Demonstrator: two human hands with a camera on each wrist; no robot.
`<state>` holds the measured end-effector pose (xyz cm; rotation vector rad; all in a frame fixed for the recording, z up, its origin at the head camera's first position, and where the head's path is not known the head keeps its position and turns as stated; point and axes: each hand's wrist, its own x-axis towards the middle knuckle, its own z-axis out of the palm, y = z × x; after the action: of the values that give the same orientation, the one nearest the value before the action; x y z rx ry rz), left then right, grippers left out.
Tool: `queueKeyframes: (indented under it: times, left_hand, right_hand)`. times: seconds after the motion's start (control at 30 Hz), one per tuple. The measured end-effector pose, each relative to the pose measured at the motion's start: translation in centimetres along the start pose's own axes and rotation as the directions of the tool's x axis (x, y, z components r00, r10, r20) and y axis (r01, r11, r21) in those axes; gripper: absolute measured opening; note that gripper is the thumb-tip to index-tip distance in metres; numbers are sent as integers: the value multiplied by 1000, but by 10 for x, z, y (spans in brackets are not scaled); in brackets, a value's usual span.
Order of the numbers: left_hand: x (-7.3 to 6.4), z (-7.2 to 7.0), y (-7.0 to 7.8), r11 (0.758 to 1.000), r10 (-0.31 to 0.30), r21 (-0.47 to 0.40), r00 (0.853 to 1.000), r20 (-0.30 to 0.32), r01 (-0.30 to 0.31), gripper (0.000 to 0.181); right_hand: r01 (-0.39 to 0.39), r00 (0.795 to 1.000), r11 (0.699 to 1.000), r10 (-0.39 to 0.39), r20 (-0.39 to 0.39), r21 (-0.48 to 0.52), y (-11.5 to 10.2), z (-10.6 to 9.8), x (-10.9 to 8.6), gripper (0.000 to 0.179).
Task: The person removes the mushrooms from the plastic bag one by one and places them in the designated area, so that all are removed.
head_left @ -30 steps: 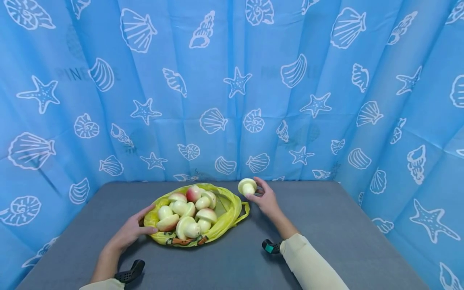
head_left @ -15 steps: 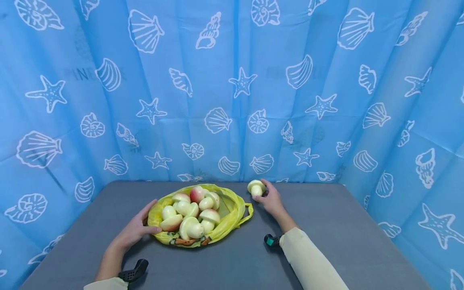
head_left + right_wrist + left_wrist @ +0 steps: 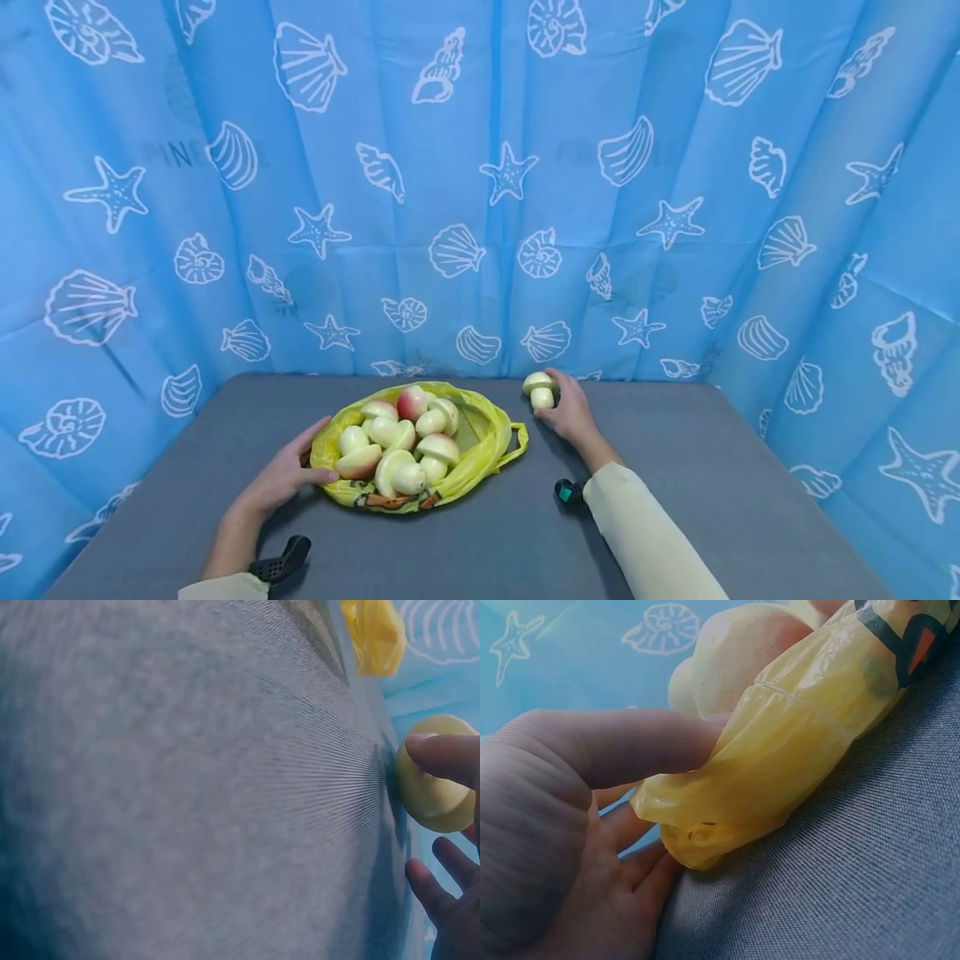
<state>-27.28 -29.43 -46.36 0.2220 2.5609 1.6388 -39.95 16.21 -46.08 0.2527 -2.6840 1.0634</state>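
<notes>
A yellow plastic bag (image 3: pixel 480 462) lies on its base with its mouth spread wide, and several pale mushrooms (image 3: pixel 408 479), some with pinkish caps, are heaped inside. My left hand (image 3: pixel 288 467) holds the bag's left rim; in the left wrist view the thumb (image 3: pixel 652 742) lies over the yellow film and the fingers are behind it. Beyond the bag's right end, my right hand (image 3: pixel 572 412) grips a single pale mushroom (image 3: pixel 538 383), cap up and stem down at the tabletop. The right wrist view shows the thumb pressed against this mushroom (image 3: pixel 439 799).
The grey cloth-covered table (image 3: pixel 465 558) reaches back to a blue curtain (image 3: pixel 480 208) with white shell and starfish prints. One bag handle (image 3: pixel 517 442) loops out on the right, between the bag and my right hand. Black wrist devices (image 3: pixel 281 560) sit at both wrists.
My right hand has moved the mushroom right, away from the bag, and lowered it, turning it from tilted to upright. My left hand stays at the bag's rim. The head view shifted slightly.
</notes>
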Motion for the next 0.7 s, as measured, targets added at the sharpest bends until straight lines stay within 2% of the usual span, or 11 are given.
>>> queueKeyframes:
  times: [0.5, 0.7]
  left_hand:
    - [0, 0, 0, 1000, -29, 12, 1000, 10, 28, 97]
    - [1, 0, -1, 999, -32, 8, 999, 8, 32, 97]
  right_hand:
    - [-20, 1000, 998, 19, -15, -54, -7, 5, -1, 74]
    - [-18, 1000, 998, 18, -11, -52, -8, 4, 1, 79]
